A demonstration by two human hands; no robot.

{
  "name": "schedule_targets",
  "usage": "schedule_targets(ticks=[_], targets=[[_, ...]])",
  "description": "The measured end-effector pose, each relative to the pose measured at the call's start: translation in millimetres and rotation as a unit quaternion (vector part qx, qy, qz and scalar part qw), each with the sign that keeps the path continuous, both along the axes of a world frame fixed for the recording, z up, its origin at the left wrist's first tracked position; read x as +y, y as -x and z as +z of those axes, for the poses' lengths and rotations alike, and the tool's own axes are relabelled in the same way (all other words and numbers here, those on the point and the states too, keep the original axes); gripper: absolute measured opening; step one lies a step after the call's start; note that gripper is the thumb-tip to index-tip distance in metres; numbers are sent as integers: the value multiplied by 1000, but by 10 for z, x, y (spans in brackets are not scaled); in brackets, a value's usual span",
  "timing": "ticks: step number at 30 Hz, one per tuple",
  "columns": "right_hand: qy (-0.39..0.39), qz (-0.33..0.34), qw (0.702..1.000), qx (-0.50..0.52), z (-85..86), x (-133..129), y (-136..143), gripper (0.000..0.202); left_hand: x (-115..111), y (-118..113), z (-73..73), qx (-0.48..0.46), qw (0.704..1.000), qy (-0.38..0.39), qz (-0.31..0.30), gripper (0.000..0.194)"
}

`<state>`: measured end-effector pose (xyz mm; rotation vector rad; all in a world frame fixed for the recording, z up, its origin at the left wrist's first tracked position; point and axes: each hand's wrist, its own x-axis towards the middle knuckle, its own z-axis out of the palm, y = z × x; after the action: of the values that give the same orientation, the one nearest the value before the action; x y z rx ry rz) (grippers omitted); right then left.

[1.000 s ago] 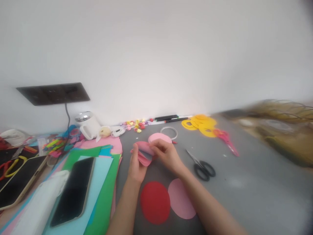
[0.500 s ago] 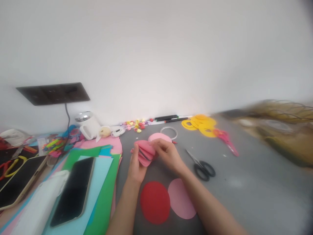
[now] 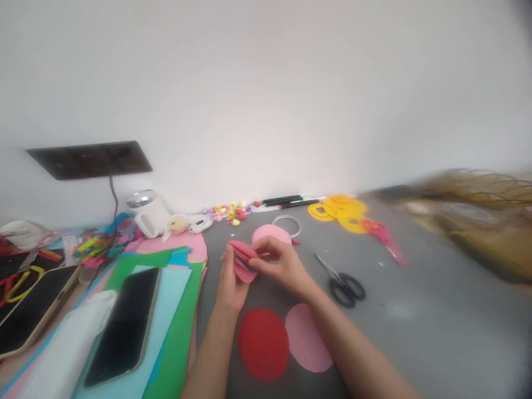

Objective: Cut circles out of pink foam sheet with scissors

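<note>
Folded pink paper layers (image 3: 243,265) rest in my left hand (image 3: 230,288), whose thumb and fingers close around them from the left and below. My right hand (image 3: 282,266) pinches the right edge of the same layers with thumb and fingertips. Just behind the hands lies a pink paper circle (image 3: 271,233), partly covered by my right hand. Nearer to me on the grey table (image 3: 399,343) are a red circle (image 3: 263,344) and a pink circle (image 3: 307,338), the latter partly under my right forearm.
Black-handled scissors (image 3: 343,285) lie right of my right hand; pink scissors (image 3: 385,240) and yellow paper rings (image 3: 341,210) are farther back. On the left, a phone (image 3: 124,327) rests on coloured sheets (image 3: 180,327). A white mug (image 3: 152,215) and small beads (image 3: 233,212) stand by the wall.
The fanned pink layers are now pressed flatter and narrower. My right thumb and fingers have shifted slightly and are spread a little farther apart at their edge.
</note>
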<state>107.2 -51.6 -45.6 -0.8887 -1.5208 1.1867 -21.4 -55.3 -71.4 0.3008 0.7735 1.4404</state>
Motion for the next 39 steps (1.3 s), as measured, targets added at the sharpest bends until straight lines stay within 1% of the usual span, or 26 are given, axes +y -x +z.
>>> schedule_targets(ticks=[2,3,5,6,8,10,14,17,19,21,24,27,29,32,35,37,39], targets=[[-4,9,1000,3,-13,-12,0,23,-4,-2,11,-4,1000,23,8,34],[-14,6,1000,3,-24,-14,2,21,-6,-2,13,-3,1000,26,8,34],[-57,-13,998,-13,-51,-8,8,9,-8,3,12,0,1000,13,1,33],[-90,-27,995,-32,-64,-2,10,6,-8,6,9,0,1000,4,-3,33],[-163,-54,981,-88,-81,10,11,17,-7,11,5,-6,1000,-7,-8,33],[-211,-62,965,-139,-82,15,10,22,-6,12,7,-18,1000,-10,-6,33],[-240,-28,951,-193,-61,3,16,21,-19,4,28,-27,999,-23,-24,37],[-246,-29,948,-200,-70,5,20,17,-31,-4,41,-27,999,-32,-33,38],[-231,-44,953,-189,-91,13,22,17,-31,-11,46,-32,998,-36,-32,40],[-201,-57,964,-164,-108,17,24,13,-27,-16,52,-35,998,-35,-35,43],[-118,-58,986,-100,-91,4,30,13,-21,-16,66,-35,998,-35,-32,44],[-31,-38,998,-32,-19,-22,31,19,-22,-4,83,-40,998,-32,-24,43],[1,-19,1000,-4,31,-33,26,22,-24,4,93,-52,998,-12,-14,40],[20,3,1000,13,69,-30,9,24,-24,8,99,-52,998,28,13,35],[37,-6,998,58,65,-6,-32,30,-18,10,88,-38,999,21,22,36],[74,-18,992,105,58,17,-77,33,-14,13,77,-37,999,21,15,38],[106,-9,987,117,60,37,-131,34,-15,18,69,-42,998,39,15,40]])
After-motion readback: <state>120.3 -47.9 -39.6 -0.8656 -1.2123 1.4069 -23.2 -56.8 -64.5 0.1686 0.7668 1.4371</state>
